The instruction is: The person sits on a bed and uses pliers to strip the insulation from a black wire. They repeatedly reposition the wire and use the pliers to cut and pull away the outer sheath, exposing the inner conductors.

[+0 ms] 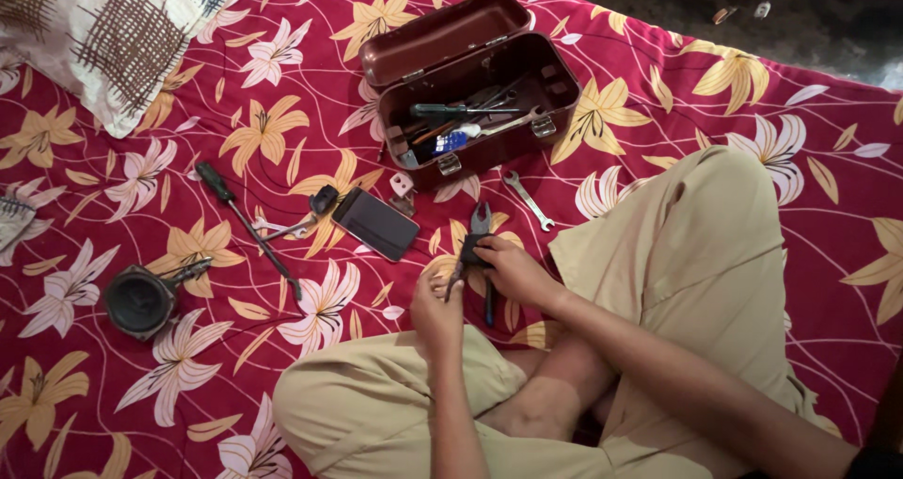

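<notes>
I sit cross-legged on a red bedsheet with yellow and white flowers (658, 75). Pliers (480, 227) with dark handles are held upright in front of my knees. My right hand (513, 270) grips them around the middle, where a small black part sits against the handles. My left hand (435, 308) is closed at the lower end of one handle. Their jaws point away from me toward an open maroon metal toolbox (555, 89).
The toolbox holds screwdrivers and a wrench. A spanner (529, 202) lies just right of the pliers. A dark phone (375, 223), a long screwdriver (246, 225), a small metal bracket (403, 190) and a round black speaker (139, 300) lie to the left. A patterned pillow (103, 28) is far left.
</notes>
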